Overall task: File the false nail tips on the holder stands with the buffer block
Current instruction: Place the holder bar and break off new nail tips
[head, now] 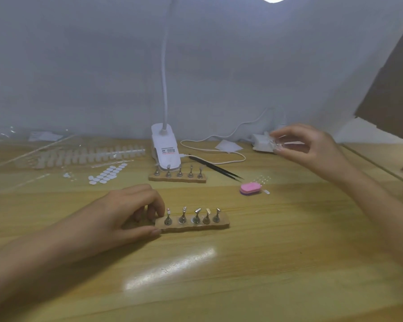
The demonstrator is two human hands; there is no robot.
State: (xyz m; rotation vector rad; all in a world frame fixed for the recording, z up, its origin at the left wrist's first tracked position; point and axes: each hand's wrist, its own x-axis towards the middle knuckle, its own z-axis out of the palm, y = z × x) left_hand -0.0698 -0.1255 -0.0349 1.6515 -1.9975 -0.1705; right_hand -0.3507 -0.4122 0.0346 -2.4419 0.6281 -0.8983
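Note:
A cork base (222,223) with several small metal holder stands (197,216) lies near the table's middle. My left hand (130,210) grips its left end between thumb and curled fingers. A second cork base (201,180) with several stands sits farther back, by the lamp clip. The pink buffer block (250,188) lies on the table to the right, with no hand on it. My right hand (308,146) hovers at the back right, thumb and fingertips pinching a small clear item (275,143) that I cannot identify.
A white clip lamp (165,147) stands at the back centre with its cord (219,149) looping right. Black tweezers (215,168) lie beside it. Strips of false nail tips (89,154) and white adhesive tabs (107,174) cover the back left. A brown panel (391,98) rises at right.

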